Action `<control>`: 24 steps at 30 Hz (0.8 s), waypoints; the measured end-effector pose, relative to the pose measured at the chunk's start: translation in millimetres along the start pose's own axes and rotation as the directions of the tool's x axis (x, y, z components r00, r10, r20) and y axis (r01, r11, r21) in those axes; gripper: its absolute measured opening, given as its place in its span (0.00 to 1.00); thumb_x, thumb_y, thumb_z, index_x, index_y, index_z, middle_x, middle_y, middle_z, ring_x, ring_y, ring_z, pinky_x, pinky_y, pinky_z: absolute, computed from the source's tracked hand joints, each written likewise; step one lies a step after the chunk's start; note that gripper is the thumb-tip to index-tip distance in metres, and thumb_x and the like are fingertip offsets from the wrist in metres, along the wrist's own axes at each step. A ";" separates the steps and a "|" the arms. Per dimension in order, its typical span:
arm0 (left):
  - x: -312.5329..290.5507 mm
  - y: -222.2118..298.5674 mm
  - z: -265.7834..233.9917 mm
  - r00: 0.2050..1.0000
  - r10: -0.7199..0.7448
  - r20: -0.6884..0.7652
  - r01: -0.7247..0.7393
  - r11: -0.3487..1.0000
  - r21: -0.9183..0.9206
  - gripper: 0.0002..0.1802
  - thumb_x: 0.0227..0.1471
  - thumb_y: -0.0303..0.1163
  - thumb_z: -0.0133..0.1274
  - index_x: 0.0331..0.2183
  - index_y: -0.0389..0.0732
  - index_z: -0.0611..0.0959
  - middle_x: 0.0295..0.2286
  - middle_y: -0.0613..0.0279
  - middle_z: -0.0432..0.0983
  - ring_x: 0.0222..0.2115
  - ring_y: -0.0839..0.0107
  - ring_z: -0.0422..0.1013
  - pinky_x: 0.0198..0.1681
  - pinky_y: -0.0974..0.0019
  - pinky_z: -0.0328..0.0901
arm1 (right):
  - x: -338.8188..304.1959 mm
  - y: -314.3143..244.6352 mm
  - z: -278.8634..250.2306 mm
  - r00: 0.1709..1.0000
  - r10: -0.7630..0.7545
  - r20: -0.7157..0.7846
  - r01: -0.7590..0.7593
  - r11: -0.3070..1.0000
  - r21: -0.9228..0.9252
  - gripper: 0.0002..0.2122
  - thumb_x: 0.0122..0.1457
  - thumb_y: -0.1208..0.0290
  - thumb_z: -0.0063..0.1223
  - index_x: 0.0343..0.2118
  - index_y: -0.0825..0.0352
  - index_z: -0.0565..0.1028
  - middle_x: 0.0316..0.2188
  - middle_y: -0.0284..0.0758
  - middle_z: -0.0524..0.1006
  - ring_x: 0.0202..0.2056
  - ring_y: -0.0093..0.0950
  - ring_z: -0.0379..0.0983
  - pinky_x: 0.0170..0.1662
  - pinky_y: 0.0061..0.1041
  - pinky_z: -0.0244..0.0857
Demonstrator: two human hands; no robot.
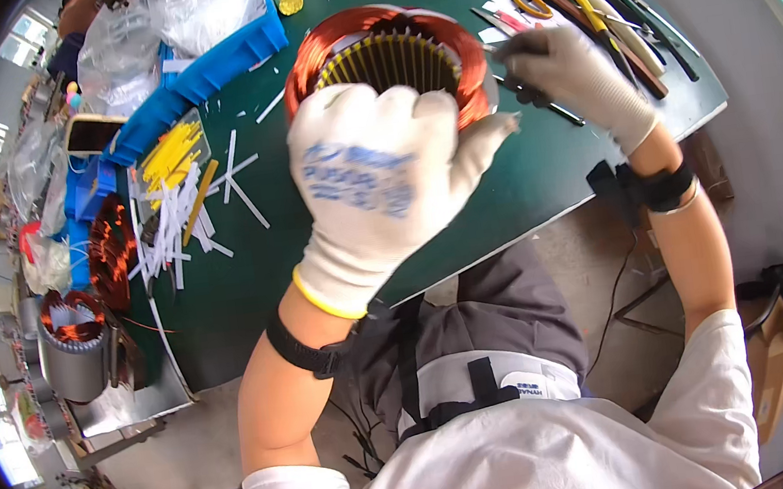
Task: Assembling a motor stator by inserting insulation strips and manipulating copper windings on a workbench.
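Note:
A motor stator [460,45] with a ring of copper windings and yellow slot liners stands on the green table in front of me. My left hand [371,159], in a white glove with blue print, is closed over its near side. Those fingers curl over the rim, hiding part of the windings, while the thumb points right. To the right of the stator is my right hand [571,76], in a glove with dark fingertips. Its fingers are bent together and slightly blurred; whatever they hold is hidden. A thin dark tool [563,112] lies just beneath them.
Yellow strips [174,159] and white strips [176,222] are heaped on the left. Behind them stands a blue bin [236,56] with plastic bags. Scissors [533,2] and several hand tools lie at the right. Another wound stator [77,347] sits at the left edge.

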State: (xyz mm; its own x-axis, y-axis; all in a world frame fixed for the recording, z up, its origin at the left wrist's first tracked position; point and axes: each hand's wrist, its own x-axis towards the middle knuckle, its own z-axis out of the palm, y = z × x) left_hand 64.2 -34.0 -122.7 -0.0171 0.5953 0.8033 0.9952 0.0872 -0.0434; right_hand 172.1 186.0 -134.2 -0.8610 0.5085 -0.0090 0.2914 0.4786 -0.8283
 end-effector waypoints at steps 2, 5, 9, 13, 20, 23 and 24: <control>-4.4 -18.2 -9.7 0.993 0.073 0.090 -0.063 0.992 -0.108 0.18 0.46 0.44 0.65 0.21 0.42 0.78 0.17 0.62 0.71 0.20 0.60 0.69 0.28 0.58 0.62 | -13.2 32.5 12.2 0.983 -0.181 -0.037 0.164 0.946 -0.280 0.11 0.55 0.73 0.48 0.38 0.71 0.79 0.24 0.42 0.79 0.25 0.31 0.77 0.33 0.29 0.69; -6.6 -47.7 -31.5 0.969 0.146 0.197 -0.088 0.957 -0.276 0.20 0.54 0.46 0.57 0.25 0.37 0.80 0.20 0.57 0.74 0.26 0.53 0.72 0.34 0.54 0.65 | -41.7 49.1 27.6 0.987 -0.147 -0.063 0.129 0.966 -0.222 0.11 0.55 0.72 0.50 0.38 0.70 0.79 0.33 0.47 0.80 0.37 0.44 0.77 0.42 0.34 0.71; 11.8 -10.3 -49.1 0.938 0.024 0.346 0.021 0.992 -0.126 0.29 0.43 0.58 0.65 0.30 0.39 0.82 0.18 0.60 0.74 0.20 0.57 0.71 0.28 0.59 0.65 | -58.1 74.7 59.3 0.959 -0.233 -0.161 0.178 0.938 -0.299 0.11 0.54 0.73 0.53 0.40 0.65 0.80 0.43 0.42 0.78 0.48 0.42 0.73 0.52 0.36 0.67; -4.5 8.8 -26.8 0.917 -0.276 0.289 0.256 0.961 0.104 0.25 0.46 0.51 0.67 0.28 0.37 0.80 0.16 0.61 0.73 0.16 0.66 0.70 0.23 0.63 0.64 | -68.4 83.9 84.0 0.857 -0.377 -0.352 0.173 0.853 -0.492 0.11 0.53 0.73 0.56 0.40 0.62 0.81 0.46 0.37 0.77 0.52 0.41 0.69 0.55 0.40 0.63; -0.8 -53.9 -29.2 0.853 -0.440 0.280 0.489 0.862 -0.136 0.19 0.55 0.41 0.62 0.23 0.34 0.80 0.17 0.70 0.68 0.20 0.82 0.60 0.25 0.74 0.59 | -66.5 83.1 87.6 0.833 -0.407 -0.374 0.164 0.828 -0.536 0.10 0.53 0.73 0.57 0.39 0.60 0.81 0.46 0.36 0.77 0.52 0.41 0.71 0.56 0.41 0.63; 5.9 -69.7 -25.8 0.842 -0.431 0.326 0.496 0.855 -0.152 0.22 0.58 0.45 0.58 0.28 0.32 0.81 0.20 0.73 0.68 0.24 0.84 0.60 0.28 0.75 0.58 | -67.7 83.4 87.0 0.834 -0.399 -0.380 0.155 0.832 -0.533 0.10 0.53 0.73 0.57 0.39 0.60 0.81 0.46 0.36 0.77 0.52 0.42 0.71 0.56 0.42 0.63; 10.8 -72.1 -23.3 0.845 -0.415 0.337 0.487 0.857 -0.166 0.25 0.60 0.49 0.56 0.31 0.31 0.81 0.23 0.74 0.70 0.26 0.84 0.60 0.30 0.77 0.57 | -68.3 84.0 86.4 0.839 -0.393 -0.375 0.154 0.834 -0.530 0.10 0.53 0.73 0.58 0.39 0.60 0.81 0.46 0.36 0.77 0.53 0.42 0.70 0.57 0.42 0.63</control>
State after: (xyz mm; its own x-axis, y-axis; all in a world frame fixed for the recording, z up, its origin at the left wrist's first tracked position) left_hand -5.4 -52.4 -97.0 -0.4599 0.7359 0.4969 0.8609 0.2324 0.4526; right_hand 219.3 129.6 -251.6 -0.6807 0.5071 0.5286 0.3312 0.8567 -0.3954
